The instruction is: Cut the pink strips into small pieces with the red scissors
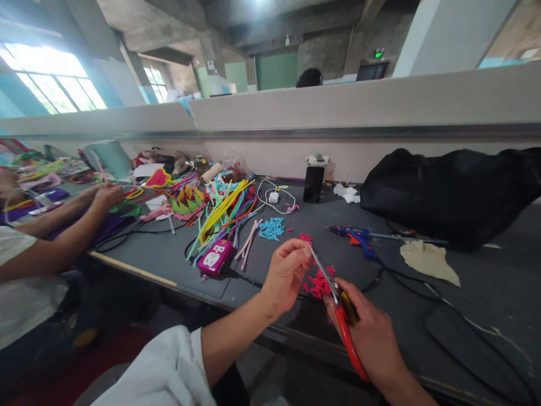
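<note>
My right hand [369, 332] grips a pair of scissors with red handles [349, 341], its blades pointing up and left. The blade tips reach the fingers of my left hand [288, 270], which are pinched together. What they pinch is too small to make out. Beneath the blades lies a pile of short red pieces [319, 282] on the dark table. A pile of short blue pieces [271, 228] sits farther back, beside a few pale pink pipe cleaners [249, 242].
Left of my hands are a purple power socket [216, 258] and a bundle of coloured pipe cleaners [224, 211]. A blue glue gun [359, 239], a black bag [448, 192] and loose cables are on the right. At the back stands a bottle [316, 160]. A co-worker's arms [80, 220] rest at far left.
</note>
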Demonstrator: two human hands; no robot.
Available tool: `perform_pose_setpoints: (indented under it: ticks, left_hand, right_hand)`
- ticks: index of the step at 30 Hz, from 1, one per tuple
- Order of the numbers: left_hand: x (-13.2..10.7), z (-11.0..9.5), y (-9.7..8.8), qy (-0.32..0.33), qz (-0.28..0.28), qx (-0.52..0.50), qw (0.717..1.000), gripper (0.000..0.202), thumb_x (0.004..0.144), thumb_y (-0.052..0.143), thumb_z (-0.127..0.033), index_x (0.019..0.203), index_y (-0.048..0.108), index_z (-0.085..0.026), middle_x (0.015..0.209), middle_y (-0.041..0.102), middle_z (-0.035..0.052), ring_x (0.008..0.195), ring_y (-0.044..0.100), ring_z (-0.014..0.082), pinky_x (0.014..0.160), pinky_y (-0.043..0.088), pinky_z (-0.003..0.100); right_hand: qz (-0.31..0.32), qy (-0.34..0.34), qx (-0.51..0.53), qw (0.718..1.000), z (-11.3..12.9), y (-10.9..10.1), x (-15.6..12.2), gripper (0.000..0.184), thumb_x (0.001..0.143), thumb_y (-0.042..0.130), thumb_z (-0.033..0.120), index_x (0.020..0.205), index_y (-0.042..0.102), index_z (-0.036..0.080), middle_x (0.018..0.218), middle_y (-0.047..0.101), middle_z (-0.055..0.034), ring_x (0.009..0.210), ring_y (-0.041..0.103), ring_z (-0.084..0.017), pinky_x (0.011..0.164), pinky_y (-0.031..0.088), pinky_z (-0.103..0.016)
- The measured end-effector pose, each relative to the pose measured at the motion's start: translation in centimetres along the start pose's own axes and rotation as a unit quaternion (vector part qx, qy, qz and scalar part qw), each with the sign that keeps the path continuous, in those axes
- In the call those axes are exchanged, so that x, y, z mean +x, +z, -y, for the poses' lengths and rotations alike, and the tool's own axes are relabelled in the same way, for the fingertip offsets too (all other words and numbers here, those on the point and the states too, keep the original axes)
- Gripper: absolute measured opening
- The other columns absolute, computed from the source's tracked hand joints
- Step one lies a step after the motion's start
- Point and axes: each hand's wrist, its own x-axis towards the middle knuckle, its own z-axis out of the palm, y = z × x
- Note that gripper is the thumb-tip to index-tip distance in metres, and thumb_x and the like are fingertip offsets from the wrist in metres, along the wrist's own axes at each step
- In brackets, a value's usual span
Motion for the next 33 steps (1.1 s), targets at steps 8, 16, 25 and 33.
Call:
perform_pose_setpoints:
  ticks: [8, 16, 25, 33]
  left_hand:
    - [-0.1, -0.1, 0.1, 0.014, -0.001, 0.007, 1.000, 0.008, 0.068, 0.071, -0.015, 0.069, 0.064, -0.015, 0.061, 0.055, -0.0039, 0.059, 0.048, 0.0055, 0.062, 0.039, 0.017]
    - [0.0, 0.0, 0.0, 0.020, 0.006, 0.002, 1.000, 0.007, 0.070, 0.070, -0.014, 0.070, 0.063, -0.015, 0.060, 0.054, -0.0040, 0.058, 0.049, 0.0054, 0.062, 0.039, 0.016]
    - [-0.1, 0.1, -0.1, 0.020, 0.015, 0.001, 1.000, 0.006, 0.071, 0.069, -0.014, 0.071, 0.064, -0.015, 0.060, 0.053, -0.0037, 0.059, 0.049, 0.0065, 0.063, 0.039, 0.018]
    - [0.0, 0.0, -0.1, -0.023, 0.056, 0.017, 0.998, 0.004, 0.068, 0.067, -0.014, 0.069, 0.063, -0.014, 0.059, 0.053, -0.0024, 0.057, 0.047, 0.0080, 0.066, 0.039, 0.023]
  right_hand:
    - [-0.006, -0.004, 0.026, 1.000, 0.3, -0.3, 0.1, 0.032, 0.089, 0.051, 0.041, 0.110, 0.063, 0.020, 0.088, 0.074, 0.0003, 0.068, 0.070, -0.013, 0.067, 0.055, -0.021]
    - [-0.025, -0.020, 0.034, 0.999, 0.4, -0.3, 0.2, 0.032, 0.088, 0.052, 0.038, 0.109, 0.065, 0.018, 0.083, 0.074, 0.0004, 0.063, 0.069, -0.013, 0.063, 0.054, -0.020]
    - [-0.003, -0.031, 0.029, 0.999, -0.4, 0.0, -0.4, 0.030, 0.089, 0.051, 0.032, 0.114, 0.062, 0.020, 0.077, 0.072, 0.0024, 0.058, 0.066, -0.011, 0.058, 0.050, -0.019]
    - [-0.072, -0.022, 0.009, 0.997, -0.2, -0.9, 0.7, 0.027, 0.088, 0.053, 0.037, 0.105, 0.064, 0.019, 0.083, 0.073, -0.0004, 0.062, 0.069, -0.013, 0.061, 0.053, -0.020]
